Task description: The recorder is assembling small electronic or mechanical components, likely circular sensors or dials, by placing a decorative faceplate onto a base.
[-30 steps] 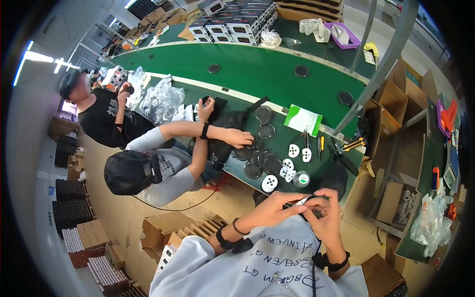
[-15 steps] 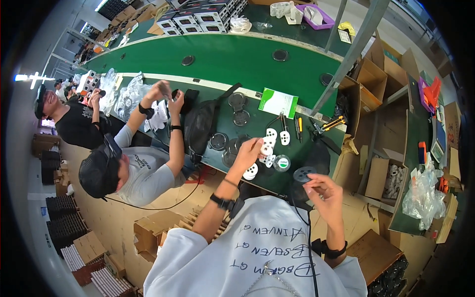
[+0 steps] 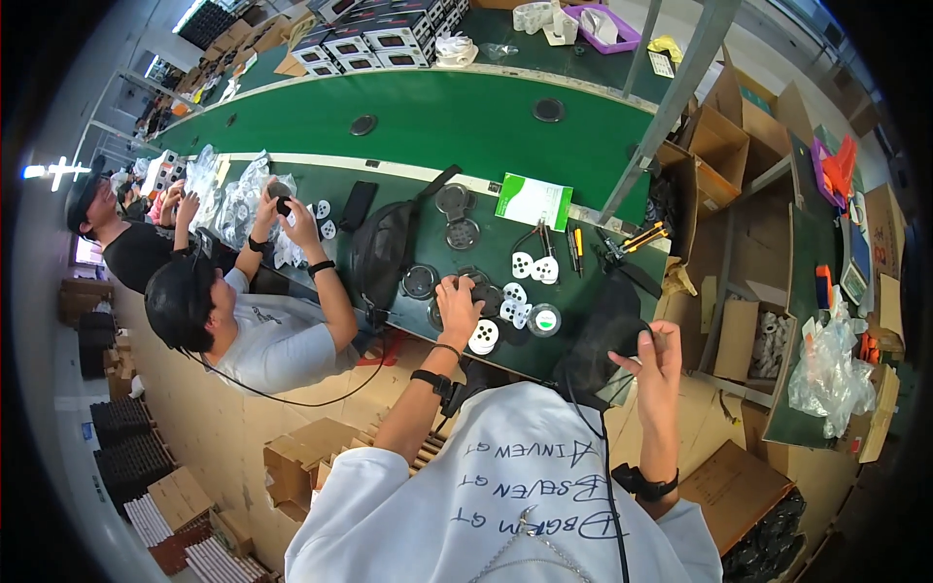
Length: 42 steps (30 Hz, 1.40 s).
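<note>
My right hand [image 3: 652, 358] pinches the edge of a dark round disc [image 3: 628, 336], hard to separate from the black cloth-like thing [image 3: 595, 335] behind it. Over the table's near side, my left hand [image 3: 458, 309] has its fingers bent down onto a dark round disc [image 3: 478, 285] in a small group; its fingertips are partly hidden. White discs with dark holes [image 3: 483, 336] lie just right of that hand. More white discs [image 3: 514, 299] sit beyond them, beside a clear round case with a green-and-white label [image 3: 544, 321]. Another white pair [image 3: 535, 267] lies farther back.
A black bag [image 3: 381, 255] and clear round cases [image 3: 462, 233] lie left of the tools. Pliers [image 3: 542, 236], cutters [image 3: 575, 250] and a green-white packet [image 3: 534, 201] are farther back. A metal post [image 3: 661, 126] rises at right. A co-worker [image 3: 243, 321] sits at left.
My left hand has let go of the white discs and moved left and down onto the dark discs. My right hand has moved slightly right, and its disc has tilted.
</note>
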Motion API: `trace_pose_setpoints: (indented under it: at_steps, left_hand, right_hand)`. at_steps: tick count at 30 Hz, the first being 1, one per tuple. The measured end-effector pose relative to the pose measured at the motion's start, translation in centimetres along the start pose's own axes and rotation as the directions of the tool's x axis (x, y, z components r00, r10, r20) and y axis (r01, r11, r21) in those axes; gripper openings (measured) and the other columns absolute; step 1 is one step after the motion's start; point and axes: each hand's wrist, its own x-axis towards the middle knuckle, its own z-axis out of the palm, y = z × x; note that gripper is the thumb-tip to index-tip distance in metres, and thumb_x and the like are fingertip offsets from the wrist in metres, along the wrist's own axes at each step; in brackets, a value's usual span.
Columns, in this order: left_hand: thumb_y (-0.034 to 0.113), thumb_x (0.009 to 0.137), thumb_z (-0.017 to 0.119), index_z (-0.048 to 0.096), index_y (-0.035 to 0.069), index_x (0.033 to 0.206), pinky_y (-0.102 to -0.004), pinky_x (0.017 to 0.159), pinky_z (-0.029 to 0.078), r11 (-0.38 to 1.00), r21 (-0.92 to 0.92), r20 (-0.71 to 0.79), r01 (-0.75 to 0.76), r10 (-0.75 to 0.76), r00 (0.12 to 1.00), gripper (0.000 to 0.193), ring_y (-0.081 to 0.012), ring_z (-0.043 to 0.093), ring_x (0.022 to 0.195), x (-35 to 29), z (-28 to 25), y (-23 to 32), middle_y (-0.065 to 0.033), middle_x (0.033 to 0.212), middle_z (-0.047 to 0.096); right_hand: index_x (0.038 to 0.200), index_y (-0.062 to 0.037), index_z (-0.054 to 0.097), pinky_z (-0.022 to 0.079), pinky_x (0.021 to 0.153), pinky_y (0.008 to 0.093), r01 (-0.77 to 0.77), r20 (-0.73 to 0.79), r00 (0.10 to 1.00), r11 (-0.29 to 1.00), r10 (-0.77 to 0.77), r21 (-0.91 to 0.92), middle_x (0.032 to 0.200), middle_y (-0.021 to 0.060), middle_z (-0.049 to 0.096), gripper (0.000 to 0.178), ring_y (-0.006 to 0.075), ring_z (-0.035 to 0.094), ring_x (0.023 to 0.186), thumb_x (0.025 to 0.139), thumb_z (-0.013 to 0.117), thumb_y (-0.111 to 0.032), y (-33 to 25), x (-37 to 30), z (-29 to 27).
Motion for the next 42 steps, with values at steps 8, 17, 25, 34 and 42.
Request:
trace_pose_setpoints:
  at_steps: [8, 17, 25, 34, 42]
  left_hand:
    - [0.003, 0.084, 0.076, 0.051, 0.005, 0.112, -0.0366, 0.065, 0.056, 0.859, -0.477, 0.127, 0.188, -0.144, 0.981, 0.038, -0.0268, 0.067, 0.078, -0.1, -5.9, 1.3, -0.0158, 0.107, 0.059]
    - [0.007, 0.095, 0.059, 0.058, 0.004, 0.107, -0.0245, 0.075, 0.052, 0.278, -0.895, 0.300, 0.348, -0.203, 0.932, 0.012, -0.0080, 0.060, 0.087, -2.7, -15.0, 6.8, -0.0013, 0.101, 0.062]
    - [-0.008, 0.090, 0.063, 0.047, 0.003, 0.124, -0.0182, 0.071, 0.041, 0.217, -0.947, 0.223, 0.236, -0.084, 0.971, 0.039, -0.0034, 0.053, 0.083, -4.3, -20.5, 14.2, 0.0008, 0.094, 0.062]
    - [-0.002, 0.096, 0.063, 0.059, -0.001, 0.118, -0.0187, 0.076, 0.044, 0.356, -0.928, 0.122, 0.111, 0.006, 0.993, 0.022, -0.0076, 0.058, 0.094, -6.4, -22.4, 15.4, -0.0042, 0.101, 0.067]
    - [-0.009, 0.086, 0.072, 0.068, -0.002, 0.105, -0.0274, 0.082, 0.052, 0.343, -0.937, -0.043, -0.072, 0.092, 0.995, 0.020, -0.0163, 0.064, 0.094, -6.5, -22.3, 15.3, -0.0117, 0.101, 0.068]
  right_hand:
    - [0.126, -0.0052, 0.054, 0.058, 0.079, 0.0285, 0.084, 0.119, 0.991, 0.986, -0.067, -0.145, 0.106, 0.0069, 0.061, 0.043, 0.0112, 0.063, 0.091, 0.087, 0.067, 0.009, -1.3, -0.4, 1.6]
    - [0.117, -0.0002, 0.061, 0.058, 0.079, 0.0257, 0.094, 0.387, 0.920, 0.994, -0.063, -0.063, 0.106, 0.0050, 0.061, 0.026, 0.0086, 0.059, 0.094, 0.093, 0.062, 0.009, -1.0, -0.6, 5.4]
    - [0.114, 0.0008, 0.065, 0.057, 0.079, 0.0237, 0.228, 0.525, 0.842, 0.964, -0.124, -0.138, 0.107, 0.0058, 0.055, 0.021, 0.0106, 0.058, 0.102, 0.094, 0.061, 0.007, -2.9, -2.4, 8.1]
    - [0.105, 0.0029, 0.069, 0.057, 0.076, 0.0253, 0.512, 0.445, 0.789, 0.853, -0.423, -0.096, 0.105, 0.0121, 0.063, 0.020, 0.0148, 0.066, 0.087, 0.086, 0.070, 0.011, -3.5, -3.2, 7.8]
    - [0.092, -0.0017, 0.074, 0.054, 0.069, 0.0255, 0.663, 0.438, 0.709, 0.734, -0.553, -0.146, 0.100, 0.0107, 0.064, 0.019, 0.0153, 0.066, 0.081, 0.080, 0.073, 0.013, -4.6, -3.3, 7.5]
